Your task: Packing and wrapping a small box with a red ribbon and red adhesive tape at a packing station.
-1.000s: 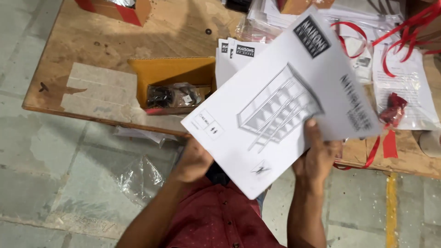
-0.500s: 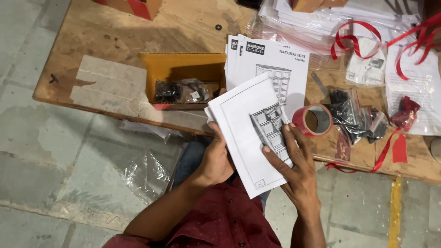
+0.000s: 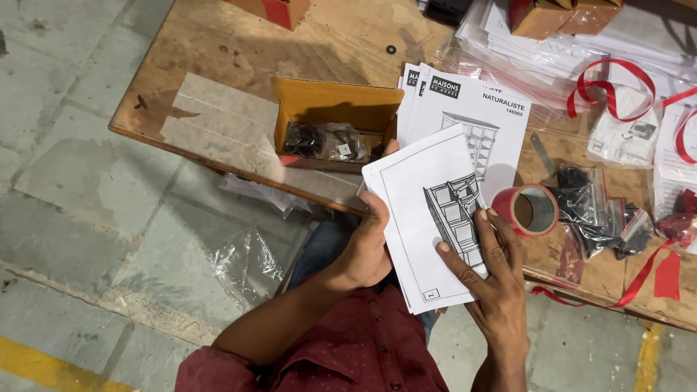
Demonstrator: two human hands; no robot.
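Note:
I hold a folded white instruction booklet (image 3: 425,199) with a line drawing of a shelf unit, in front of my chest at the table's near edge. My left hand (image 3: 368,247) grips its left edge, thumb on top. My right hand (image 3: 494,279) presses flat on its lower right part, fingers spread over the drawing. Just beyond it, a stack of similar printed booklets (image 3: 483,109) lies on the wooden table (image 3: 218,80). A roll of red tape (image 3: 528,210) sits right by my right fingertips.
An open orange cardboard box (image 3: 334,109) holds bagged dark hardware (image 3: 323,141). More hardware bags (image 3: 602,210), red ribbon (image 3: 610,87) and plastic-sleeved papers (image 3: 537,58) crowd the right side. A crumpled clear bag (image 3: 247,265) lies on the concrete floor.
The large unfolded sheet has been folded down to a narrow booklet and lowered toward my chest. My right hand shifted from its bottom edge onto its face.

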